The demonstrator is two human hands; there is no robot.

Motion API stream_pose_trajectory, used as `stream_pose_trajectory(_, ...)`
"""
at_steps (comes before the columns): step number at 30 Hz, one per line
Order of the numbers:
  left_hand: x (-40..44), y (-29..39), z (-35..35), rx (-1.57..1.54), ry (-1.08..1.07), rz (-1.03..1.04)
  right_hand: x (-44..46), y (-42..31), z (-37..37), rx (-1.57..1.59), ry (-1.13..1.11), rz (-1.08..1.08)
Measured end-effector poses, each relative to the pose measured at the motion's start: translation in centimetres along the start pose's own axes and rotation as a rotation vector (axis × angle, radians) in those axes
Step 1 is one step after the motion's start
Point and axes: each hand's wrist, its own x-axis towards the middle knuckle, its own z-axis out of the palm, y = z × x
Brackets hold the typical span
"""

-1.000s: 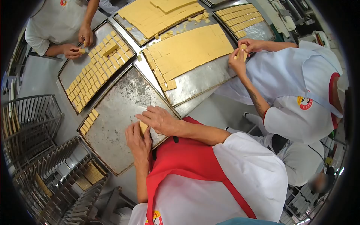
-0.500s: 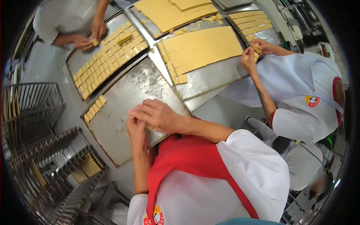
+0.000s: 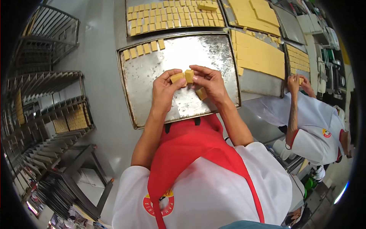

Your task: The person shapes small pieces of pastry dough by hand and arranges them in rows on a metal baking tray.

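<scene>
Over a worn metal tray [image 3: 148,108], both my hands are close together. Between the thumb and fingers of my left hand [image 3: 163,91] is a yellow dough piece [image 3: 177,78]. My right hand [image 3: 212,86] pinches a second block-shaped dough piece [image 3: 189,76], right beside the first. Under my right hand shows another dough piece [image 3: 201,94]; whether it rests on the tray or against the palm I cannot tell. A short row of small dough pieces [image 3: 147,48] lies along the tray's far left edge.
Beyond my tray, another tray holds rows of cut dough pieces [image 3: 175,17]. To the right lies a large dough sheet [image 3: 259,53] with loose scraps. A co-worker's hands [image 3: 299,82] hold a piece there. Metal racks [image 3: 49,110] stand at left.
The view has turned, so my tray now sits squarely before me. My hands, earlier overlapping near the tray's close edge, are now side by side farther over it, with the pieces showing.
</scene>
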Motion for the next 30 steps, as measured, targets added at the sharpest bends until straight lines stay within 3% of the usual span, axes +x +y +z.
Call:
stream_pose_trajectory(3,0.2,0.6,-0.8,0.003,-0.002,-0.054,0.4,0.5,1.1,0.059,0.014,0.043)
stream_pose_trajectory(7,1.1,1.2,-1.9,0.166,-0.019,-0.177,0.9,0.9,2.5,-0.157,0.027,-0.100)
stream_pose_trajectory(11,1.9,1.5,-1.9,0.233,-0.029,-0.183,1.3,1.2,3.0,-0.190,-0.007,-0.248)
stream_pose_trajectory(13,2.2,1.3,-1.6,0.314,-0.028,-0.055,1.3,1.0,2.8,-0.196,0.007,-0.214)
stream_pose_trajectory(17,2.8,1.9,-1.9,0.435,-0.033,-0.063,2.0,0.6,2.0,-0.186,-0.019,-0.153)
stream_pose_trajectory(19,3.2,2.3,-1.8,0.729,0.010,0.138,3.2,0.8,1.7,-0.255,0.019,-0.244)
stream_pose_trajectory(20,3.6,2.5,-1.6,0.731,0.007,0.138,3.9,0.9,1.6,-0.328,0.053,-0.330)
stream_pose_trajectory(22,4.2,3.8,-0.5,1.223,0.225,0.467,6.1,-0.2,1.4,-0.644,0.166,-0.429)
stream_pose_trajectory(23,5.2,3.8,-0.5,1.274,0.261,0.632,7.6,-0.7,1.2,-0.733,0.168,-0.488)
stream_pose_trajectory(24,6.3,3.7,-0.5,1.276,0.260,0.631,8.8,-1.3,1.2,-0.821,0.171,-0.546)
stream_pose_trajectory(26,8.5,3.2,-0.6,1.402,0.319,0.853,10.9,-1.5,0.8,-0.973,0.143,-0.592)
stream_pose_trajectory(30,9.9,1.6,-1.4,1.519,0.281,0.724,12.1,-1.5,0.0,-1.277,0.024,-0.685)
